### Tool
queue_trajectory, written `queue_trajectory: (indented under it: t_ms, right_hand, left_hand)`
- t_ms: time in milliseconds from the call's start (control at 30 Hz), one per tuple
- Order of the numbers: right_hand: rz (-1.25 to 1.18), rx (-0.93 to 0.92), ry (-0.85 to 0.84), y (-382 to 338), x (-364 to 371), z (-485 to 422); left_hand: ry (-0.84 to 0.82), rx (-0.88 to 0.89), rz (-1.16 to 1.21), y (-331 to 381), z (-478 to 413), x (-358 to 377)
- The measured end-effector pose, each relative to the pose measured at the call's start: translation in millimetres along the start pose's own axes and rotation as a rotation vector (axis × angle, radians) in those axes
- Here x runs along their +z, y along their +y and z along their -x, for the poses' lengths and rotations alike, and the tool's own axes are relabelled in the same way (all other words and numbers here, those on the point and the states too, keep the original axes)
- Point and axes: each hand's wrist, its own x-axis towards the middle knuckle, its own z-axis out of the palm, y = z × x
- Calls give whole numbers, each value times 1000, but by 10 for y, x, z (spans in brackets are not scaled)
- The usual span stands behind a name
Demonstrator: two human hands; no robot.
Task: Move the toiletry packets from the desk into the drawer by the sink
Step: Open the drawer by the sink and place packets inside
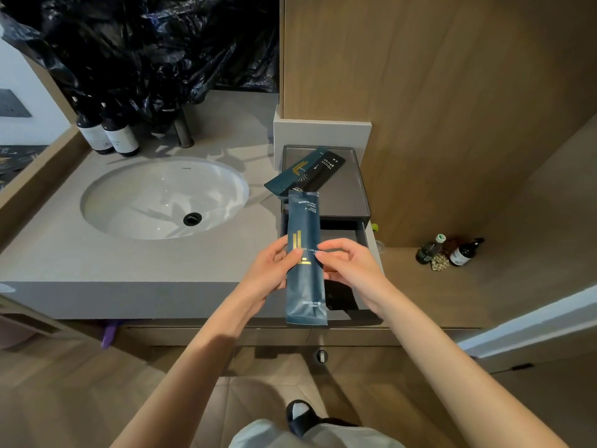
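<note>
My left hand (pixel 274 266) and right hand (pixel 347 263) pinch a blue packet (pixel 304 253) upright over the open drawer (pixel 361 234). Two packets (pixel 307 171) lie on the tray (pixel 352 192) at 12 o'clock

Both bare forearms reaching forward from the lower edge, converging toward the middle. Left hand (pixel 274 270) palm turned inward, thumb laid across the front of a dark blue packet (pixel 305 286), fingers (pixel 280 253) curled behind its left edge. Right hand (pixel 347 263) opposite, fingertips pinching the right edge, wrist bent slightly down. Packet held upright between them.
</note>
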Motion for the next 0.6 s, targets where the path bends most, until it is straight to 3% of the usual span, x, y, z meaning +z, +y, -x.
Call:
queue_trajectory:
  t_ms: [100,300,433,600]
  right_hand:
    - [-59,45,65,8,-40,14]
    - [-21,136,72,64,-360,33]
    - [21,214,50,148,-527,56]
    - [201,198,128,254,-454,-160]
  left_hand:
    - [61,24,-88,27,-27,25]
    - [263,204,-604,-193,-143,-68]
    - [157,30,-600,-351,-202,-115]
    - [75,40,-572,-397,-208,-57]
